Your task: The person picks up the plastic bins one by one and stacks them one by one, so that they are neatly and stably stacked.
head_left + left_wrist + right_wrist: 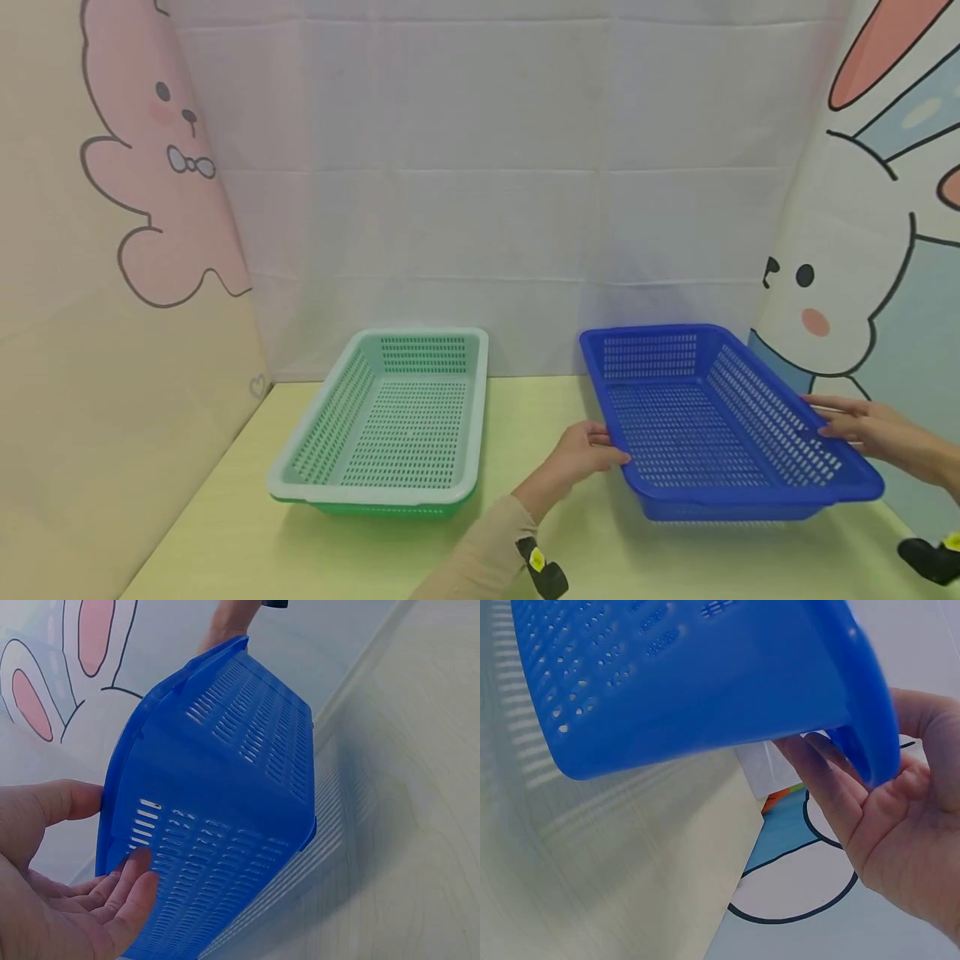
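Both hands hold a blue perforated plastic basket (682,433) by its long side rims, at the right of the table. My left hand (581,454) grips the left rim, its thumb on the edge and its fingers against the outer wall, as the left wrist view shows. On the opposite rim my right hand (870,429) has its thumb over the edge and its fingers beneath. In the right wrist view, the right hand (900,802) curls around the rim. The basket's near end appears raised off the table, with a shadow under it. Nothing lies inside it.
A pale green basket (375,498), with a darker green layer beneath its rim, stands left of centre on the light wooden table (217,533). A white curtain (465,167) hangs behind. Printed panels with a bear (165,242) and a rabbit (832,300) flank the table.
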{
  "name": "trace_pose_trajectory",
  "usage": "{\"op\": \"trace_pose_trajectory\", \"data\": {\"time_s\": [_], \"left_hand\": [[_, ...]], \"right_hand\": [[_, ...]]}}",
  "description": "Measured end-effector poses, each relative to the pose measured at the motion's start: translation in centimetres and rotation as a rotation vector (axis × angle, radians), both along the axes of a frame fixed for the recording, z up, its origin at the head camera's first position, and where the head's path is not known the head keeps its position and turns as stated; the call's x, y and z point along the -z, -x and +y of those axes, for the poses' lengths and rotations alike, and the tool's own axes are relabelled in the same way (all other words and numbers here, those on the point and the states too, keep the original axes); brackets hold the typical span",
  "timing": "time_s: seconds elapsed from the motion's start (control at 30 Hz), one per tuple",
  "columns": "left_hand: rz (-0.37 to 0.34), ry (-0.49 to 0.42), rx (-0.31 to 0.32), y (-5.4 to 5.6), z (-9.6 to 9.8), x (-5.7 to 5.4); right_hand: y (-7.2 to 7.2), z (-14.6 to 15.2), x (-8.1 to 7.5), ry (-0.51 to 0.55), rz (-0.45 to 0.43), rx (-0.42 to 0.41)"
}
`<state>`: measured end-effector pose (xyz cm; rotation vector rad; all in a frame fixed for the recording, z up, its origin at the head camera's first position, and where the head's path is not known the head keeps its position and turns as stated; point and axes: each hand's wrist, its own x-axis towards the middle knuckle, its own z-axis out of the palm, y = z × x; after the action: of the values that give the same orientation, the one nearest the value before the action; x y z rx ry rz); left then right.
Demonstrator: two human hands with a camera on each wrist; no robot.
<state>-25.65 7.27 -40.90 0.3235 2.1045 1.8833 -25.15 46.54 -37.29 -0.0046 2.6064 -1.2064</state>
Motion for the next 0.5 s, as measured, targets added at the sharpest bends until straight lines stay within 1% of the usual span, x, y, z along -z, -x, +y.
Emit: {"op": "trace_pose_trajectory", "data": {"time_s": [0.17, 0.3, 0.43, 0.5], "left_hand": [[0.011, 0.007, 0.001, 0.0, -0.7, 0.0], [0.011, 0.026, -0.009, 0.0, -1.4, -0.2], [0.009, 0.045, -0.028, 0.3, -1.9, -0.5], [0.008, 0.049, -0.034, 0.4, -2.2, -0.7]], "right_hand": [[0.0, -0.6, 0.0, 0.059, 0.008, -0.011], [0.1, -1.1, -0.1, 0.104, 0.013, -0.043], [0.3, -1.6, -0.4, 0.162, 0.005, -0.049], [0.4, -2.0, -0.6, 0.178, 0.01, -0.038]]}}
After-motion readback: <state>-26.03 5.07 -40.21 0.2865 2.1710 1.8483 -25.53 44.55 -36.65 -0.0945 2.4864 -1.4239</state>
